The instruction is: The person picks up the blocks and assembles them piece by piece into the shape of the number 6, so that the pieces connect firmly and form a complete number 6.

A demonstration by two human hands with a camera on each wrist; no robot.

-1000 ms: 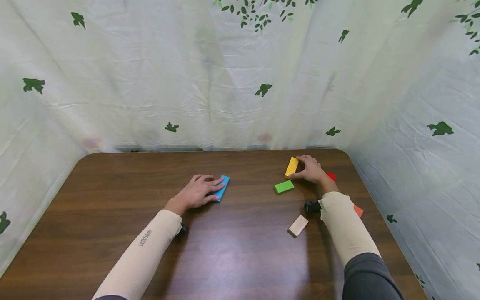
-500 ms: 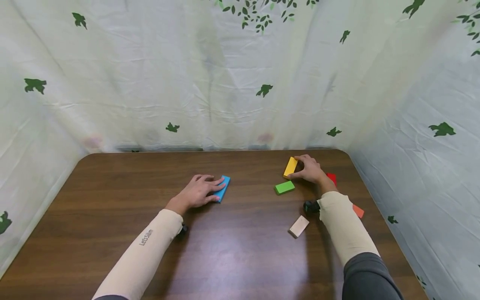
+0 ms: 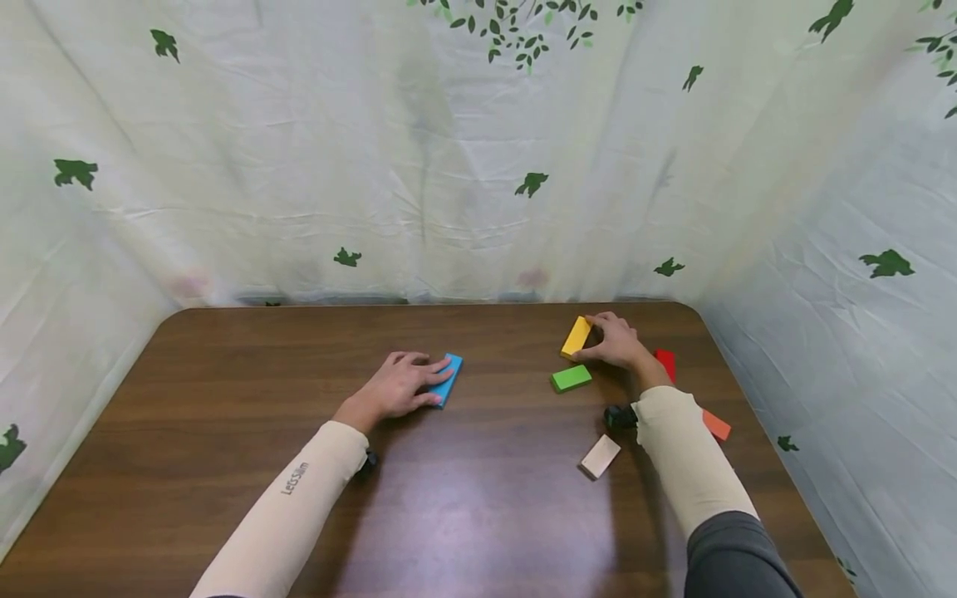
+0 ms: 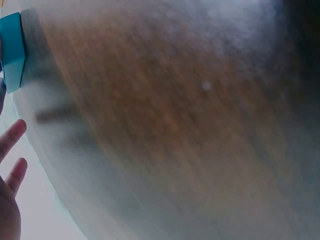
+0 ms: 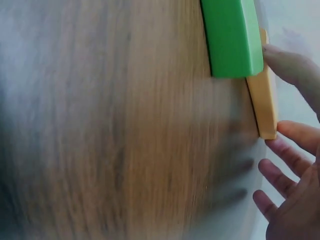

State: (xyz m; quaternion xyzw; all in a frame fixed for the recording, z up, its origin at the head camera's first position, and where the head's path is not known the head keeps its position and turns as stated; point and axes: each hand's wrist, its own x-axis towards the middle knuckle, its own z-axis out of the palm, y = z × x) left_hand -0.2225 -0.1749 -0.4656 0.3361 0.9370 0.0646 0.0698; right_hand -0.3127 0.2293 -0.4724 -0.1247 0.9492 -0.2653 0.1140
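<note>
On the brown table, my left hand (image 3: 398,384) holds a flat blue block (image 3: 448,384), with the thumb near its closer end and fingers reaching over it. In the left wrist view only part of this blue block (image 4: 12,52) shows at the left edge, and two fingers stick out free. Farther right, my right hand (image 3: 615,342) grips a yellow block (image 3: 576,337) between thumb and index finger at its ends. The right wrist view has the yellow block (image 5: 264,107) partly behind a green block (image 5: 232,40), the other fingers spread.
Just nearer than the yellow block lies the green block (image 3: 571,379). A pale wooden block (image 3: 601,457) sits closer to me. Beyond the right forearm are a red block (image 3: 665,363) and an orange-red block (image 3: 716,424), partly covered. A patterned white curtain (image 3: 299,166) encloses the table.
Relative to the green block, my right hand has slid the yellow block slightly left. The left hand and blue block stay in place; the whole view shifts a little.
</note>
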